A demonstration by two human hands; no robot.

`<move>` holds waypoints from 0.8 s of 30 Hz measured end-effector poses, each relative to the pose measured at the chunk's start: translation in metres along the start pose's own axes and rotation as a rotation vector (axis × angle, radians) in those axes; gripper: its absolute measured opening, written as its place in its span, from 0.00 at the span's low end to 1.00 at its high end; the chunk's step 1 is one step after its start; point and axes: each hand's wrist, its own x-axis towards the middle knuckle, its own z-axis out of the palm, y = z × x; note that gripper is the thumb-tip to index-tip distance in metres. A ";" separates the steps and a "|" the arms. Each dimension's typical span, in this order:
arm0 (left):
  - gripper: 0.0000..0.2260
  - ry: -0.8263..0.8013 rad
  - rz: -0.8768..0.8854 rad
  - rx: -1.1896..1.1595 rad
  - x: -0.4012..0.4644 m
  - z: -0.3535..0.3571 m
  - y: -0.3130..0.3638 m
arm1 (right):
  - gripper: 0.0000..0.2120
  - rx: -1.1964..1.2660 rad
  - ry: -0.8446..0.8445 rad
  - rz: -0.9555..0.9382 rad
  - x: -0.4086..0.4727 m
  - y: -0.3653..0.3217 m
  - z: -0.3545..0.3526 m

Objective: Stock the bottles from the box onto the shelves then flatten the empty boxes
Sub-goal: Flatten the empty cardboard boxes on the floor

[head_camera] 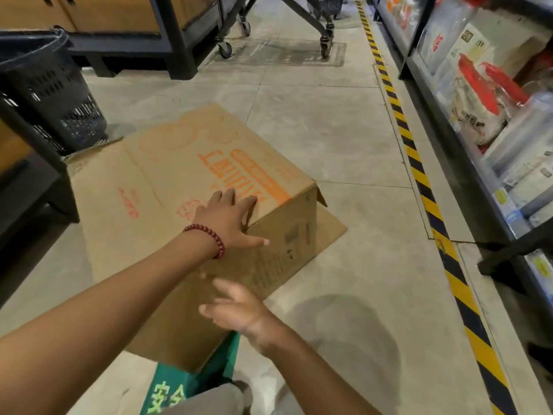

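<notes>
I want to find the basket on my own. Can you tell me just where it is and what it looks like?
Start at the big cardboard box on the floor, under the person's left hand. Look past its far left corner, to where the dark wooden stands begin. The basket stands there: dark plastic, with walls full of slots, the only see-through container on that side.
</notes>
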 end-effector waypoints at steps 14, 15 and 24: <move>0.43 -0.105 0.005 0.051 -0.014 0.005 -0.082 | 0.42 -0.642 0.564 -0.184 0.055 -0.030 -0.135; 0.43 -0.115 0.015 0.063 -0.015 0.003 -0.086 | 0.42 -0.668 0.506 -0.208 0.061 -0.031 -0.133; 0.42 -0.094 0.044 0.155 -0.034 -0.003 -0.155 | 0.10 0.343 0.461 0.110 0.077 -0.045 -0.095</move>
